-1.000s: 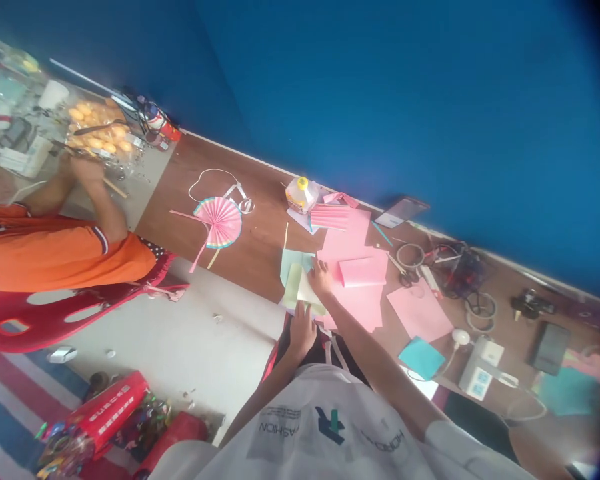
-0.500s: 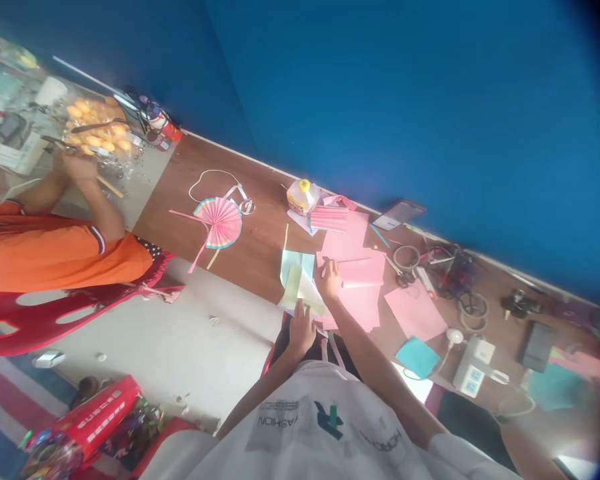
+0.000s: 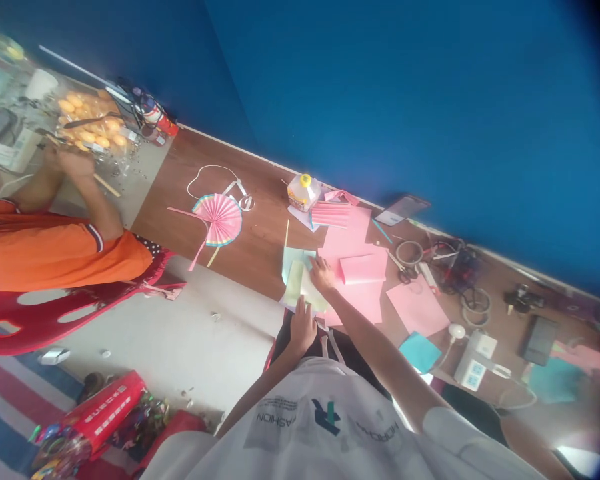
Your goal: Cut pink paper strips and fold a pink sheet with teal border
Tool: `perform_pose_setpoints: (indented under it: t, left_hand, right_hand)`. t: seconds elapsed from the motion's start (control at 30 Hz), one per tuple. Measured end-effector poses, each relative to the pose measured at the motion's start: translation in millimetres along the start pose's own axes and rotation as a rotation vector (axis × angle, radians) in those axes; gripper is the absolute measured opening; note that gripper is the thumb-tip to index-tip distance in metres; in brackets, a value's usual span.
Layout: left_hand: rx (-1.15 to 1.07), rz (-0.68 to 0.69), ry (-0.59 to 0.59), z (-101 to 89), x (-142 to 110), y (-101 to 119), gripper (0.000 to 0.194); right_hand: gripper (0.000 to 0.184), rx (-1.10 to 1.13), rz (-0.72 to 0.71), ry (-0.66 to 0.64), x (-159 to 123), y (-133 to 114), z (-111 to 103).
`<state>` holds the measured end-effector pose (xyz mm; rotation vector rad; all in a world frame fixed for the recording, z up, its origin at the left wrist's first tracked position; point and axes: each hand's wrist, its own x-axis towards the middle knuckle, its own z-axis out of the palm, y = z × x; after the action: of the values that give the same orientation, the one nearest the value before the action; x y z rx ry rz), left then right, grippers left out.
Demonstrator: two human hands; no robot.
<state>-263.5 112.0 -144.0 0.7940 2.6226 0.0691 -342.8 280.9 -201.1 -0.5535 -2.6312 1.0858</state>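
A pale green sheet of paper (image 3: 294, 281) lies at the table's front edge, partly folded over so a whitish part shows on its right. My left hand (image 3: 304, 327) grips its near edge, fingers together. At the sheet's upper right, my right hand (image 3: 324, 275) has its fingers closed on the edge; the fingertips are small in view. Under and beyond the green sheet is a light blue paper (image 3: 289, 259). Just right of my right hand, a partly curled pink sheet (image 3: 364, 268) rests on larger pink paper (image 3: 347, 233).
A pink pleated fan (image 3: 224, 220) lies left on the brown table (image 3: 173, 180). At the back stands a jug with a yellow cap (image 3: 303, 193). Rightward are scissors (image 3: 407, 273), tape rolls (image 3: 409, 252) and a power strip (image 3: 475, 360). A person in an orange shirt (image 3: 70, 250) works at far left.
My right hand has moved left from the pink paper onto the pale green sheet. My left hand stays at the near edge. The view has shifted slightly.
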Motion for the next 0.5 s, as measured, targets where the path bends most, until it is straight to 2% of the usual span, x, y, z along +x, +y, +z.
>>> perform_pose_setpoints:
  t: [0.13,0.23,0.37,0.43,0.5]
  left_hand:
    - [-0.021,-0.007,-0.01,-2.6,1.4,1.6,0.044]
    - [-0.031,0.0,-0.012,-5.9,2.6,1.7,0.042]
    - [-0.038,0.007,-0.015,-8.2,5.9,-0.6,0.04]
    - [-0.045,0.002,-0.014,-7.9,8.9,-1.4,0.04]
    - [-0.038,0.013,-0.015,-7.6,12.5,-0.2,0.043]
  right_hand:
    - [0.042,0.233,0.196,0.232,-8.4,-8.9,-23.5]
    - [0.032,0.576,0.368,0.37,-19.1,-17.8,-47.5]
    - [0.01,1.161,0.538,0.418,-31.7,-28.5,-88.9]
    - [0.011,1.414,0.583,0.422,-37.4,-31.7,-115.6]
    - [0.014,1.592,0.609,0.489,-46.1,-31.0,-145.0]
